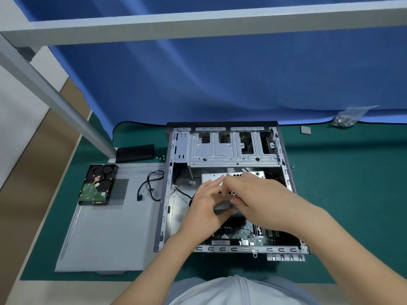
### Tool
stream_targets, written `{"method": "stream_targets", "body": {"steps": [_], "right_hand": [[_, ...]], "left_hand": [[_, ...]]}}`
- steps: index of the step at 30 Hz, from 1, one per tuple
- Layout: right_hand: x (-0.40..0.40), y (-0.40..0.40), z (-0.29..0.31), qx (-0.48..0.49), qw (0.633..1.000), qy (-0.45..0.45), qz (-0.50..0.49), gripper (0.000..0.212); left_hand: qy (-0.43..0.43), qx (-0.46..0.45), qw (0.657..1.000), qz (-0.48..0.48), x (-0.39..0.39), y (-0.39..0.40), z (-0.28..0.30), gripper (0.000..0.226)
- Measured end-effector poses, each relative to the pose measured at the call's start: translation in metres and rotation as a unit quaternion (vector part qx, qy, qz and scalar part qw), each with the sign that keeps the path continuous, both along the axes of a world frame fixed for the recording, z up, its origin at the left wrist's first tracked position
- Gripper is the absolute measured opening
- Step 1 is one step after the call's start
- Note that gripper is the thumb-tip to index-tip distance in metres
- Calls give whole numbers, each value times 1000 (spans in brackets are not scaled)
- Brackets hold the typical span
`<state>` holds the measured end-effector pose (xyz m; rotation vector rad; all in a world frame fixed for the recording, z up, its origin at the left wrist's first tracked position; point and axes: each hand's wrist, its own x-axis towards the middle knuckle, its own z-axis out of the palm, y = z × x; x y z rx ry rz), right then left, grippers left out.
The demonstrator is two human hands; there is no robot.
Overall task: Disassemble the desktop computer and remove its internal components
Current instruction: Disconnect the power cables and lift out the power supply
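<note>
The open computer case [229,186] lies flat on the green mat [343,194], its side off and its insides facing up. Both hands are down inside it, right in the middle! The left hand [207,208] comes in from below with its fingers curled around a silvery metal component [211,179] that sits just under the drive cage [233,148]. The right hand [257,199] crosses over beside it, fingers bent and pinching at the same part where the two hands meet; exactly what the fingertips grip is hidden beneath them. Below the hands the green motherboard [242,235] shows along the near edge of the case.

Off to the left, the removed side panel [110,227] lies flat on the mat, touching the case. A hard drive [97,184] rests on the panel's far corner, circuit board up, and a loose black cable [152,186] curls on the panel near the case wall. At the far right, a small plastic bag of screws [348,116] sits at the foot of the blue cloth backdrop [242,73].
</note>
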<state>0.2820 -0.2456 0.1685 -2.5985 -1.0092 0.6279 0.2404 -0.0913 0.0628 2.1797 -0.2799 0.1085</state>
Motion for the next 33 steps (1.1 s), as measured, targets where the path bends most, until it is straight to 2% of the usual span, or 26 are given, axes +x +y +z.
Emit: {"method": "stream_targets", "body": {"steps": [2, 4, 6, 8, 11, 13, 16, 19, 23, 25, 27, 29, 33], "right_hand": [[1, 1, -2, -5, 1000, -11, -2, 4], [2, 4, -5, -17, 998, -44, -33, 18], [3, 4, -9, -26, 996, -67, -43, 18], [4, 2, -9, -18, 997, -47, -50, 9], [7, -2, -6, -3, 999, 5, -50, 16], [6, -2, -5, -4, 999, -7, -46, 6], [3, -2, -11, -23, 997, -50, -58, 28], [2, -2, -13, -9, 994, -73, -76, 15], [3, -1, -13, 19, 995, -44, -92, 22], [2, 0, -14, 16, 994, -67, -91, 15], [1, 2, -16, -1, 991, -93, -93, 23], [2, 3, -18, -2, 991, -101, -92, 21], [1, 1, -16, 31, 993, -62, -91, 24]], "left_hand": [[-3, 5, 1000, 0, 1, 0, -3, 13], [7, -1, 1000, 13, 0, 1, -3, 15], [-1, -5, 1000, 19, 0, 1, -4, 19], [-6, -12, 1000, 20, 0, 0, -5, 20], [-10, -11, 1000, 20, 0, -1, -5, 21], [-15, -9, 1000, 13, 0, 0, -5, 19], [0, -15, 1000, 13, -1, 2, -5, 21], [-5, -20, 1000, 7, 0, 2, -2, 20], [-3, -32, 999, 1, 1, 2, 5, 18], [0, -22, 1000, -7, 1, 3, 5, 16], [16, -17, 1000, -10, 1, 3, 5, 14], [14, -16, 1000, -6, 1, 3, 5, 15], [12, -12, 1000, -16, 1, 3, 8, 21]]}}
